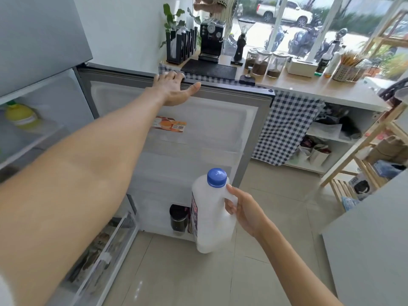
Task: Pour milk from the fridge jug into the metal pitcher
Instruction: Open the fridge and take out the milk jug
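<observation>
Pale floor tiles [276, 208] spread under you beside an open fridge, with a wooden counter [309, 87] running along the window beyond. Your right hand [245, 212] has its fingers curled shut round the handle of the milk jug [213, 215], thumb lying along the top just beside the blue cap [217, 177]; the jug hangs upright, off the floor, in front of the lower part of the fridge door [198, 133]. Your left hand [174, 87] rests on the top edge of that door, fingers hooked over the far side and thumb stretched flat along the rim, gripping nothing else. On the door's bottom shelf, just left of the jug, stands a dark jar [178, 219]. A yellow bottle [21, 115] lies on a shelf inside the fridge at your left. On the counter sit an espresso machine [212, 38], a grinder [240, 44] and three glass jars [265, 62], over a checked cloth [284, 129] hanging down its front.
</observation>
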A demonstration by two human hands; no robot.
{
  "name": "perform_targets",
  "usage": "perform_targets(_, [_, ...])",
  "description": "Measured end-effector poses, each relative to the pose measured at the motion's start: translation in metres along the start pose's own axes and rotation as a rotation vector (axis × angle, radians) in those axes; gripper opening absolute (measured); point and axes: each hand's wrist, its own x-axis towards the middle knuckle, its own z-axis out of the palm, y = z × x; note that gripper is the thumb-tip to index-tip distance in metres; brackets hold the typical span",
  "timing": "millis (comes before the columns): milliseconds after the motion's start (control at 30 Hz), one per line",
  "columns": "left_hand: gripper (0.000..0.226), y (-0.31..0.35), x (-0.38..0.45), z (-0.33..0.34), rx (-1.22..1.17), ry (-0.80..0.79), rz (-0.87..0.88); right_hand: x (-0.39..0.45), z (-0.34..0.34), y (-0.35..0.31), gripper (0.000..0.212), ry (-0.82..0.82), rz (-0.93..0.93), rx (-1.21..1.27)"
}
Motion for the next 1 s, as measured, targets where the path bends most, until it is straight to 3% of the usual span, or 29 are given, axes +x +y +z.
perform_targets(333, [0.087, 0.094, -0.05, 0.008, -0.064, 0.043, 0.072, -0.085, -0.053, -0.007, 0.026, 0.093, -0.022, -0.072])
perform_targets(533, [0.096, 0.114, -0.096, 0.002, -0.073, 0.05, 0.121, -0.122, -0.064, -0.014, 0.028, 0.101, -0.042, -0.057])
perform_targets(733, [0.096, 0.12, -0.158, -0.008, -0.129, 0.05, 0.144, -0.15, -0.061, -0.018, 0.042, 0.066, -0.06, -0.085])
perform_targets(1000, [0.086, 0.115, -0.24, -0.021, -0.078, 0.098, 0.246, -0.166, -0.049, -0.011, 0.035, -0.025, -0.052, -0.137])
